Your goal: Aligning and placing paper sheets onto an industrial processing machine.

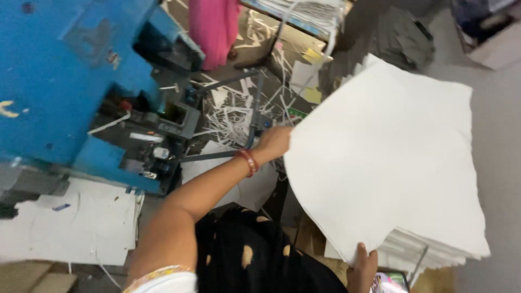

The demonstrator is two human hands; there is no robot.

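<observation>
- A person is looking down at a thick stack of large white sheets (391, 157), which is filling the right half of the view, from about 1 o'clock round to 5 o'clock.
- The left hand (273, 142) is gripping the stack's left edge near centre, fingers closed over the paper, red bangles at the wrist.
- The right hand (362, 264) is pinching the stack's lower corner at about 5 o'clock, thumb on top.
- The stack appears to be tilting, its lower layers fanning out at 4 o'clock; judging from this, keeping both grips firm and level would be stopping the sheets sliding apart.
- A blue machine (59, 81) is standing at 10 o'clock, with a white board (76, 225) lying on the surface at 8 o'clock.
- Paper strips (233, 116) are littering the floor at 12 o'clock; a pink garment (213, 27) of another person is showing at 11 o'clock.
</observation>
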